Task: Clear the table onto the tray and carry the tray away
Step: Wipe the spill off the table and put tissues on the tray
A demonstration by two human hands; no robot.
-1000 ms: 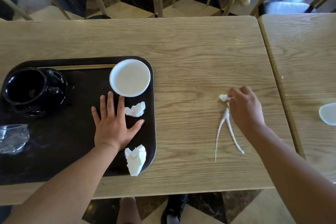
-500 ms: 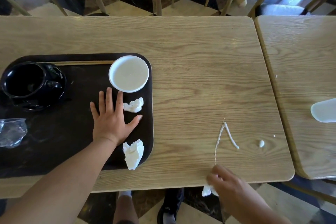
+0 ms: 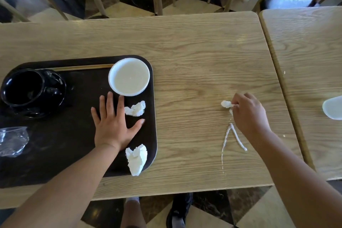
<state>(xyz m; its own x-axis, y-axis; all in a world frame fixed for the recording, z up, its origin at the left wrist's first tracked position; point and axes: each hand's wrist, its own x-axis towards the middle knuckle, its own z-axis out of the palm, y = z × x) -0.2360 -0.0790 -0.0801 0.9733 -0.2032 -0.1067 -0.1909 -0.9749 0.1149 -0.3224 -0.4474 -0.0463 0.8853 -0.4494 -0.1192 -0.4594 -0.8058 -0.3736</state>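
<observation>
We are pinching a small wad of tissue between the fingertips of our right hand, low against the table, on its right part. Our left hand is lying flat and spread, palm down, on the dark tray, and we are judging that it is steadying the tray rather than gripping anything.

The relation we are weighing is this: the tray is sitting well to the left of the wad, across a bare stretch of wood, so the carry is running leftward, and the right hand is the one that already has the scrap. The left hand is nearer the tray but well apart from the wad.

Just near of the right hand, a thin white trail is forking on the wood, its long axis running near to far, with the two arms meeting close under our knuckles. We cannot tell whether it is spilled powder or twisted paper.

On the tray, two crumpled tissues are lying by the left hand, one far of the thumb and one near of it, toward the near right corner. A white dish is sitting far of the fingers, with chopsticks along the far rim, a black cup to the left, and a clear plastic piece at the left edge.
</observation>
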